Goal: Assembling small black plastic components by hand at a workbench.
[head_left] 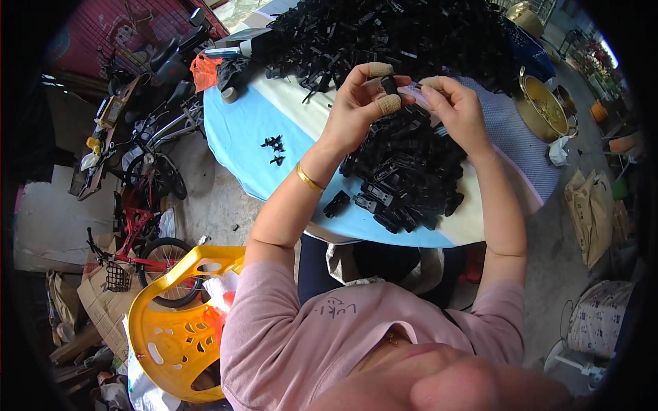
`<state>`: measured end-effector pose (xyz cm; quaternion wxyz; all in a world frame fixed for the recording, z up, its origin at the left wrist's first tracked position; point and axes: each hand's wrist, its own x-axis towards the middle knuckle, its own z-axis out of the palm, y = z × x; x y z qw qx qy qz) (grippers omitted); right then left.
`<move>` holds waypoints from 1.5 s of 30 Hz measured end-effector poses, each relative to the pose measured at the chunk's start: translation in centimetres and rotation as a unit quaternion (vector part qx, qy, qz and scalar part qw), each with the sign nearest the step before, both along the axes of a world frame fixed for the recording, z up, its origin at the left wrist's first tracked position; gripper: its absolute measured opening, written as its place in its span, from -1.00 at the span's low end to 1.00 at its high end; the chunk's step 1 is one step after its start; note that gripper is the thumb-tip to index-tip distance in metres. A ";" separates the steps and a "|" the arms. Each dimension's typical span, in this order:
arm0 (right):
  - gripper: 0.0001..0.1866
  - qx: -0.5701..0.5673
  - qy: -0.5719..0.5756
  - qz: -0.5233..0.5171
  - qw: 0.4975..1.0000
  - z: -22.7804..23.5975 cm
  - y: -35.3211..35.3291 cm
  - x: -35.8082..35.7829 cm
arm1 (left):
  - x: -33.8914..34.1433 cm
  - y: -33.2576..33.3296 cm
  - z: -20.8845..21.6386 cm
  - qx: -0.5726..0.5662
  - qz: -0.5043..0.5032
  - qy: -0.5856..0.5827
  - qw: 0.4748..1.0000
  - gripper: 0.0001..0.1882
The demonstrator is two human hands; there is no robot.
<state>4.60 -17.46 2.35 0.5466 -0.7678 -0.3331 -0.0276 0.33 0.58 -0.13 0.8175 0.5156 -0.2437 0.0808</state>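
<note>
Over the table, my left hand (356,109) is closed on a small black plastic part (388,85) held between thumb and forefinger. Beige wrappings cover the tips of both those digits. Close beside it, my right hand (456,113) pinches a thin, pale, see-through piece (417,94); its exact kind is too small to make out, and whether it touches the black part I cannot tell. Below my hands lies a heap of black plastic parts (404,178). A much larger pile of similar black pieces (384,41) spreads across the far side of the table.
A few tiny black bits (273,144) lie on the blue-and-cream tabletop (240,130). At the right edge stands a gold-coloured pot (541,109). An orange-red plastic bag (204,72) is at the far left edge. A yellow chair (175,342) and a red bicycle (140,222) stand left.
</note>
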 end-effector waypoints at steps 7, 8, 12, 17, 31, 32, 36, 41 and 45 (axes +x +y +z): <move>-0.83 0.010 0.016 0.049 0.999 0.2 1.0 -1.6 | -0.9 -1.0 0.1 0.109 0.109 -0.027 0.988 -0.57; -0.83 0.010 0.016 0.049 0.999 0.2 0.9 -1.6 | -1.1 -1.1 0.4 0.121 0.117 -0.017 0.986 -0.58; -0.84 -0.011 0.013 0.047 0.999 0.2 0.8 -1.6 | -1.1 -1.3 0.0 0.111 0.139 -0.016 0.984 -0.65; -0.85 -0.014 0.013 0.050 0.999 0.4 1.1 -2.1 | -1.1 -1.0 -0.3 0.106 0.135 -0.027 0.985 -0.71; -0.84 -0.004 -0.028 0.025 0.999 0.9 0.8 -1.5 | -1.6 -2.3 0.1 0.313 0.364 -0.087 0.873 -0.44; -0.82 -0.039 -0.082 0.009 0.996 0.8 0.8 -1.7 | -1.6 -2.4 0.1 0.364 0.370 -0.132 0.845 -0.36; -0.81 -0.060 -0.053 0.022 0.997 0.6 -0.2 -0.6 | -2.3 -1.2 1.6 0.449 0.293 -0.165 0.828 -0.24; -0.83 0.046 0.054 0.078 0.994 1.1 -1.5 0.5 | -1.0 1.8 1.9 0.160 -0.029 -0.005 0.987 -0.35; -0.82 0.050 0.068 0.164 0.983 1.0 -1.3 0.1 | -0.3 1.5 0.4 0.109 -0.151 0.077 0.979 -0.61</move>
